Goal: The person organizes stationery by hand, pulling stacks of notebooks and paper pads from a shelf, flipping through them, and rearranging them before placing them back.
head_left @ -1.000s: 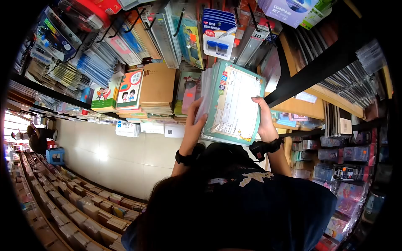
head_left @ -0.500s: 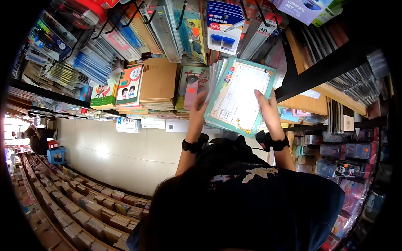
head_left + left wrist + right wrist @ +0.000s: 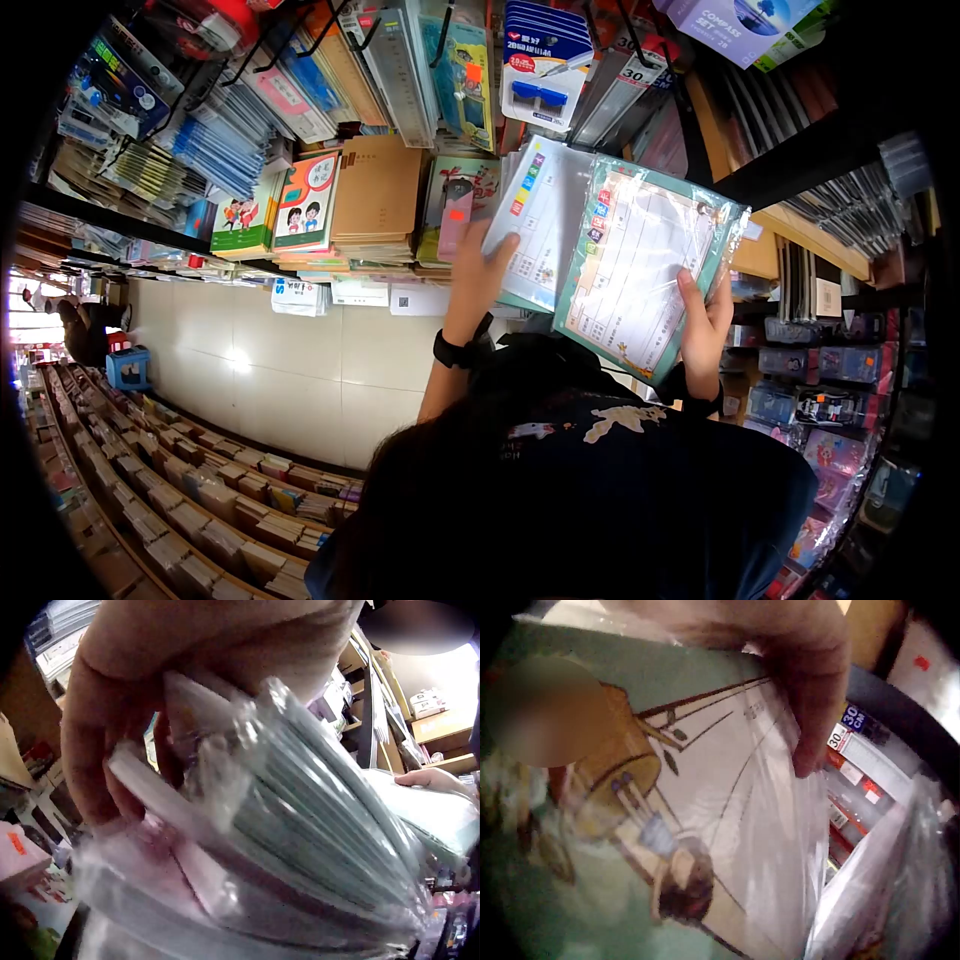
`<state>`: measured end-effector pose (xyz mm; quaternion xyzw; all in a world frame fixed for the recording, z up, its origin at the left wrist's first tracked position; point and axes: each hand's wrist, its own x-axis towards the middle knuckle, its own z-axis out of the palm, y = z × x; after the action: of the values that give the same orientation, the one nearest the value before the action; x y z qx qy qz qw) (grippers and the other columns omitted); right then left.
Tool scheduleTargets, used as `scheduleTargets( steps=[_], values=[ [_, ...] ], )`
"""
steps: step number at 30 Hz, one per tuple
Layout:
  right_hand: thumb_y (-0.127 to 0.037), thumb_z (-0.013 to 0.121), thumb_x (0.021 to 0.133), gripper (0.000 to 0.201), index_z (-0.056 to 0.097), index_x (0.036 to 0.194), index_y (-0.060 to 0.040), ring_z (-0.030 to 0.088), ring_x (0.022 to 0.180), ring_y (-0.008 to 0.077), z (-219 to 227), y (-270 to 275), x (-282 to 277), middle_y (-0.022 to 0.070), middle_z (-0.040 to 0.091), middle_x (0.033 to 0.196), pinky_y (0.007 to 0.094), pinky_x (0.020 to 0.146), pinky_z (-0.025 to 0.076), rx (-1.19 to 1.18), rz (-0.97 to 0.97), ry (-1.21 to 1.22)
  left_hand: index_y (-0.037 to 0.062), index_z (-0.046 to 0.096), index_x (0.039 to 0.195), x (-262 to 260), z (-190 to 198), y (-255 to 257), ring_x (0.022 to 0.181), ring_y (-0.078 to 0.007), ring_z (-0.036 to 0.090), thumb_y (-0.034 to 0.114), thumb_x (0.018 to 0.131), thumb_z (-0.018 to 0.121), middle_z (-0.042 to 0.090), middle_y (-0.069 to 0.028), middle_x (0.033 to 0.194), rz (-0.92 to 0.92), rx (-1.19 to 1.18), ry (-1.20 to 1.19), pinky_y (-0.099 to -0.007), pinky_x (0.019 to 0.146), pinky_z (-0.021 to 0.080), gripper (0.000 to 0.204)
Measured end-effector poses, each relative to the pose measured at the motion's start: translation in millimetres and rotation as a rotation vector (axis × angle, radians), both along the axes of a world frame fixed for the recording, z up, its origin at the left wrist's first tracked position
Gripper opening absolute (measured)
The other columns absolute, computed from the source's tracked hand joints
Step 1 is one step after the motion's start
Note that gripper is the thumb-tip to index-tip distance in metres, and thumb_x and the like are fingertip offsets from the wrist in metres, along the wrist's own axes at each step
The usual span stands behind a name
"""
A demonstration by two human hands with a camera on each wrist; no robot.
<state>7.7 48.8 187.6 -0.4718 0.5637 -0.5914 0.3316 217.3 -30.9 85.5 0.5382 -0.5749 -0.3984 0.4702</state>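
Note:
In the head view my left hand (image 3: 480, 278) grips a stack of clear plastic-wrapped booklets (image 3: 545, 215), its thumb over the near side. The left wrist view shows several wrapped edges (image 3: 322, 802) fanned under that hand (image 3: 97, 742), its fingers curled round them. Apart to the right, my right hand (image 3: 705, 335) holds a green-bordered booklet (image 3: 645, 260) in a shiny plastic sleeve, thumb on the lined front. A drawn picture covers its green back (image 3: 720, 802) in the right wrist view, where fingers of the right hand (image 3: 802, 667) press against it.
Brown notebooks (image 3: 378, 195) and illustrated books (image 3: 308, 205) lie stacked on the shelf at left. Rulers and a blue blister pack (image 3: 545, 75) hang on hooks above. A dark shelf post (image 3: 780, 165) slants at the right. Long rows of books (image 3: 200, 480) stand behind, across the aisle.
The green-bordered booklet has come off the stack and moved right and nearer the body in my right hand. A white-covered booklet now shows on the stack in my left hand.

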Motion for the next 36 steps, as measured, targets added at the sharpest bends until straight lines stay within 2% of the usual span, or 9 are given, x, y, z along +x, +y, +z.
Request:
scheduleTargets(
  steps=[11, 13, 15, 17, 19, 21, 23, 26, 36],
  values=[
    [-0.005, 0.052, 0.076, 0.053, 0.023, 0.119, 0.0035, 0.044, 0.092, 0.0147, -3, -22, 19, 0.0144, 0.044, 0.103, 0.0229, 0.079, 0.036, 0.009, 0.005, -0.232, 0.0019, 0.043, 0.096, 89, 49, 57, 0.058, -0.0045, 0.046, 0.012, 0.078, 0.051, 0.054, -0.0032, 0.065, 0.151, 0.234, 0.366, -0.0174, 0.052, 0.034, 0.022],
    [-0.003, 0.048, 0.077, 0.048, 0.024, 0.119, 0.0023, 0.045, 0.092, 0.0174, -11, -42, 27, 0.0151, 0.045, 0.104, 0.0255, 0.079, 0.036, 0.122, 0.025, -0.017, 0.0016, 0.043, 0.095, 108, 49, 70, 0.058, -0.0041, 0.045, 0.01, 0.078, 0.049, 0.055, -0.0025, 0.067, 0.201, 0.238, 0.33, -0.017, 0.054, 0.034, 0.019],
    [-0.002, 0.047, 0.076, 0.054, 0.017, 0.122, 0.0015, 0.045, 0.094, 0.0197, -40, -61, 28, 0.0177, 0.039, 0.11, 0.0259, 0.079, 0.037, -0.165, 0.08, 0.182, 0.0022, 0.044, 0.093, 116, 52, 80, 0.055, -0.0021, 0.042, 0.007, 0.078, 0.049, 0.054, 0.0003, 0.065, 0.281, 0.201, 0.361, -0.0156, 0.05, 0.03, 0.017],
    [-0.002, 0.054, 0.07, 0.072, 0.008, 0.125, -0.0011, 0.027, 0.109, 0.0373, -45, -60, 25, 0.0279, 0.022, 0.118, 0.0385, 0.09, 0.026, -0.166, 0.057, 0.816, 0.0027, 0.044, 0.093, 121, 57, 88, 0.053, -0.0006, 0.04, 0.008, 0.078, 0.05, 0.053, 0.001, 0.063, 0.354, 0.229, 0.365, -0.0145, 0.047, 0.027, 0.017],
    [-0.005, 0.057, 0.067, 0.068, 0.019, 0.123, -0.0027, 0.022, 0.111, 0.0391, -21, -42, 43, 0.0265, 0.022, 0.118, 0.0428, 0.09, 0.024, -0.135, 0.032, 1.069, 0.0028, 0.044, 0.093, 123, 48, 90, 0.052, -0.0002, 0.039, 0.008, 0.078, 0.051, 0.053, 0.0012, 0.063, 0.381, 0.212, 0.372, -0.0143, 0.046, 0.026, 0.018],
    [-0.01, 0.063, 0.063, 0.064, 0.031, 0.118, -0.0049, 0.025, 0.108, 0.0396, -5, -28, 54, 0.0233, 0.023, 0.118, 0.0438, 0.089, 0.024, -0.12, 0.099, 1.127, 0.0029, 0.044, 0.093, 124, 42, 92, 0.051, 0.0002, 0.038, 0.009, 0.078, 0.051, 0.052, 0.0014, 0.062, 0.405, 0.2, 0.374, -0.014, 0.045, 0.025, 0.018],
    [-0.015, 0.067, 0.055, 0.068, 0.036, 0.114, -0.0059, 0.028, 0.106, 0.0379, 2, -15, 68, 0.0199, 0.027, 0.118, 0.0417, 0.089, 0.024, -0.039, 0.518, 1.117, 0.0027, 0.045, 0.093, 118, 39, 93, 0.051, 0.0003, 0.037, 0.01, 0.077, 0.052, 0.051, 0.0019, 0.062, 0.437, 0.221, 0.355, -0.0138, 0.044, 0.025, 0.018],
    [-0.018, 0.069, 0.051, 0.073, 0.036, 0.116, -0.0083, 0.027, 0.109, 0.0368, -37, -19, 73, 0.017, 0.029, 0.118, 0.0424, 0.089, 0.027, -0.043, 0.572, 1.324, 0.0021, 0.045, 0.092, 113, 37, 91, 0.05, 0.0003, 0.036, 0.01, 0.077, 0.052, 0.051, 0.0022, 0.062, 0.447, 0.185, 0.376, -0.0136, 0.044, 0.024, 0.018],
    [-0.017, 0.062, 0.06, 0.048, 0.046, 0.104, -0.0043, 0.037, 0.102, 0.0283, -14, -43, 45, 0.0128, 0.042, 0.104, 0.0383, 0.087, 0.031, 0.096, 0.639, 0.831, 0.0017, 0.045, 0.092, 118, 39, 92, 0.05, -0.0001, 0.037, 0.012, 0.077, 0.053, 0.051, 0.0025, 0.06, 0.495, 0.162, 0.377, -0.0143, 0.044, 0.025, 0.02]
  ],
)
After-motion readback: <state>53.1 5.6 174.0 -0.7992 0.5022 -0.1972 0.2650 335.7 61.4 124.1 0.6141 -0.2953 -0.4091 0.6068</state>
